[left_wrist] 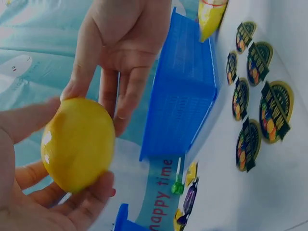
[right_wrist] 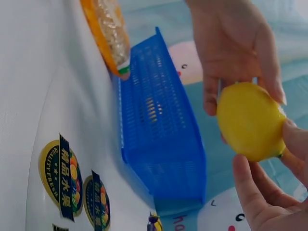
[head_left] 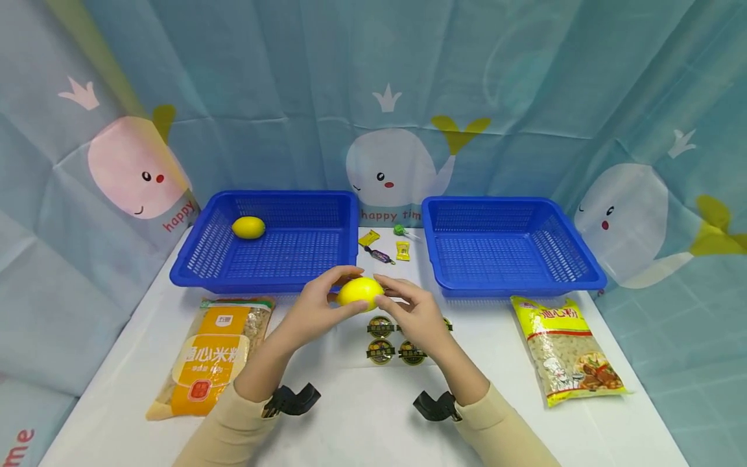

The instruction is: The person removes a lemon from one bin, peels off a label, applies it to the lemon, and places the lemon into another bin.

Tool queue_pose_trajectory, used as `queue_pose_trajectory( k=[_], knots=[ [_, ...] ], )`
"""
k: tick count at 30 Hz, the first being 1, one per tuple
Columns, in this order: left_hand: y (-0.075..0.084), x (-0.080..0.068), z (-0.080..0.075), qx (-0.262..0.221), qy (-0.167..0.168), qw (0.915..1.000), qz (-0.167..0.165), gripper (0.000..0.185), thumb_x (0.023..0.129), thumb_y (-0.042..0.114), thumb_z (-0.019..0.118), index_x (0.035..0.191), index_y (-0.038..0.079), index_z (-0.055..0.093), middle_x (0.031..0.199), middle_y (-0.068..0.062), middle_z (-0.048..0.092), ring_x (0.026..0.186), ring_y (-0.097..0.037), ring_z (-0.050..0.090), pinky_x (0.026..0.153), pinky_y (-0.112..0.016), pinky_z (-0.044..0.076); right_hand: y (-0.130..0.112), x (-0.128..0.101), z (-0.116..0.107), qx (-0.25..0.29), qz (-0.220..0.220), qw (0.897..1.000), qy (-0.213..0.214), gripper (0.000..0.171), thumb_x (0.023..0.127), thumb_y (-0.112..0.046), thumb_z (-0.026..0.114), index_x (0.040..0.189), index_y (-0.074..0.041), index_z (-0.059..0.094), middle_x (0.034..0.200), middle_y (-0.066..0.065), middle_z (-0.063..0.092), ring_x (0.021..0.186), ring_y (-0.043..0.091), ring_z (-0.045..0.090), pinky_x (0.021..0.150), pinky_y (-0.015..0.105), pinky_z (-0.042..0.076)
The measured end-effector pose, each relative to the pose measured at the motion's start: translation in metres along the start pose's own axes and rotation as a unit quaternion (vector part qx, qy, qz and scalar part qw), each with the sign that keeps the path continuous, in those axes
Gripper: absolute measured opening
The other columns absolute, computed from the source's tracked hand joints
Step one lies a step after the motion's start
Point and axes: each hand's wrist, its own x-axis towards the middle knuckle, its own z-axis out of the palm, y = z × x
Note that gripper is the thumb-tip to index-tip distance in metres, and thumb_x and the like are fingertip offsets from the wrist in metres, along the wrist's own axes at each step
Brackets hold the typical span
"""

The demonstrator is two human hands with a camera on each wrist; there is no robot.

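Both hands hold one yellow lemon (head_left: 360, 294) above the middle of the table. My left hand (head_left: 320, 307) grips it from the left, thumb in front and fingers behind. From the right, my right hand (head_left: 415, 316) pinches it with thumb and fingertips. In the left wrist view the lemon (left_wrist: 79, 144) sits between the two hands, raised over the table. A small green tip shows at one end of the lemon (right_wrist: 250, 121) in the right wrist view. Below the hands lies a clear sheet of round black-and-gold fruit stickers (head_left: 381, 351), partly covered by the right hand.
A second lemon (head_left: 248, 227) lies in the left blue basket (head_left: 265, 282). The right blue basket (head_left: 519, 285) stands across from it. Between them lie several wrapped candies (head_left: 403, 251) and a green lollipop (head_left: 399, 229). Pasta bags, one orange (head_left: 213, 357), one yellow (head_left: 569, 353), flank the front.
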Motion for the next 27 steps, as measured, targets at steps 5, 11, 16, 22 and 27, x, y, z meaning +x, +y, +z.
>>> queue_pose_trajectory(
  k=[5,11,16,22,27],
  knots=[
    [0.001,0.000,0.010,-0.021,0.003,0.9998,0.001,0.062,0.083,0.026,0.085,0.137,0.017,0.057,0.139,-0.001,0.056,0.124,-0.024,0.058,0.102,-0.038,0.054,0.001,-0.008,-0.009,0.016,-0.006,1.000,0.020,0.040,0.101,-0.022,0.063,0.139,-0.010,0.061,0.131,0.008,0.065,0.107,0.022,0.068,0.095,0.029,0.057],
    [-0.009,0.003,0.022,-0.074,-0.013,0.9968,0.026,0.055,0.084,0.020,0.084,0.134,0.015,0.060,0.136,-0.001,0.058,0.124,-0.023,0.058,0.098,-0.027,0.055,0.007,-0.017,-0.015,0.005,0.008,0.999,0.044,0.044,0.098,-0.021,0.068,0.140,-0.010,0.060,0.135,0.009,0.064,0.114,0.023,0.067,0.092,0.026,0.057],
    [-0.019,0.006,0.042,-0.079,-0.003,0.9963,0.034,0.052,0.088,0.014,0.080,0.137,0.016,0.062,0.135,-0.002,0.057,0.123,-0.021,0.057,0.097,-0.027,0.055,0.016,-0.021,-0.018,-0.004,0.029,0.997,0.073,0.049,0.091,-0.022,0.076,0.137,-0.014,0.062,0.140,0.008,0.062,0.119,0.026,0.064,0.093,0.026,0.057],
    [-0.029,0.010,0.072,-0.041,0.019,0.9990,-0.003,0.071,0.084,0.014,0.083,0.146,0.008,0.049,0.140,-0.008,0.054,0.126,-0.024,0.056,0.095,-0.032,0.058,0.032,-0.020,-0.020,-0.012,0.065,0.994,0.091,0.048,0.090,-0.027,0.079,0.132,-0.012,0.064,0.136,0.005,0.063,0.120,0.026,0.064,0.103,0.038,0.053],
    [-0.039,0.020,0.080,-0.023,0.036,0.9988,-0.024,0.057,0.087,0.015,0.080,0.137,0.005,0.053,0.134,-0.011,0.059,0.118,-0.026,0.062,0.089,-0.026,0.059,0.050,-0.014,-0.018,-0.002,0.080,0.992,0.102,0.048,0.089,-0.028,0.079,0.131,-0.011,0.064,0.136,0.008,0.062,0.120,0.029,0.063,0.100,0.040,0.055]
  ],
)
